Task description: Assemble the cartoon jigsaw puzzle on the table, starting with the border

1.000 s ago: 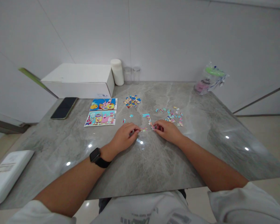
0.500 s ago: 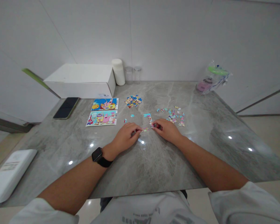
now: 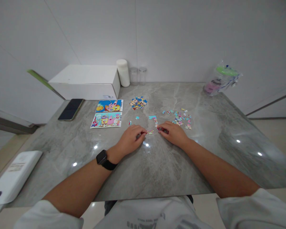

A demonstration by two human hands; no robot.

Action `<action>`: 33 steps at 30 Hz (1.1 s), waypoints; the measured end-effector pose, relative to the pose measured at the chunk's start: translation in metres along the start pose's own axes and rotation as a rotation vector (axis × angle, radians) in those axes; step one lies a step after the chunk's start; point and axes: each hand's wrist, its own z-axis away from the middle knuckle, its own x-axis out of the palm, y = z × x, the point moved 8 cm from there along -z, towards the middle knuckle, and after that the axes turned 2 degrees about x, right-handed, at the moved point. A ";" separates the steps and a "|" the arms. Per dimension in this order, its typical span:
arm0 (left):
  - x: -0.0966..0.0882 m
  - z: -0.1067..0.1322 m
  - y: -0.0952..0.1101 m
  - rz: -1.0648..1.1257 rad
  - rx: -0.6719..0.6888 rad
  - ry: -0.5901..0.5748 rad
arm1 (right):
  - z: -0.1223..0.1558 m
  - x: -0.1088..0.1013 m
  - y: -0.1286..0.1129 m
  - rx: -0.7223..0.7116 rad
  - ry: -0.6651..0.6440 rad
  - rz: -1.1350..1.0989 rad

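My left hand (image 3: pixel 132 139), with thumb and fingertips pinched together, holds the left end of a short joined strip of jigsaw puzzle pieces (image 3: pixel 151 132) lying flat on the table. Opposite it, my right hand (image 3: pixel 173 133) has its fingertips closed on the lower end of a joined column of puzzle pieces (image 3: pixel 155 121). That column runs up to a light-blue puzzle section (image 3: pixel 152 117). A small gap shows between strip and column. Right of these lies a scatter of loose pastel pieces (image 3: pixel 178 118), partly behind my right hand. A single blue piece (image 3: pixel 137 118) sits above my left hand.
Two cartoon picture cards (image 3: pixel 106 120) lie to the left, beside a phone (image 3: pixel 71 109). Another heap of pieces (image 3: pixel 138 102) is farther back. A white box (image 3: pixel 83 90), white bottle (image 3: pixel 123 73), two clear jars (image 3: pixel 138 76) and a bagged item (image 3: pixel 220 81) stand along the wall.
The whole view has shifted slightly, so everything appears a little farther right. Both hands keep nearly the same pinch at the puzzle pieces, with only a slight movement of the right fingertips.
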 end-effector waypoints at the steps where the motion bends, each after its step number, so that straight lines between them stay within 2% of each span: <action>1: 0.000 0.000 0.000 -0.013 0.007 -0.003 | 0.000 0.000 0.000 -0.001 -0.002 0.006; 8: -0.003 0.000 -0.010 -0.246 -0.029 0.005 | 0.003 -0.002 -0.005 -0.014 -0.006 0.041; 19: -0.006 0.002 -0.022 -0.378 -0.083 0.029 | 0.010 -0.003 -0.041 -0.239 0.056 0.102; 33: -0.002 -0.008 -0.030 -0.365 -0.138 0.059 | 0.009 0.001 -0.033 -0.203 0.049 0.152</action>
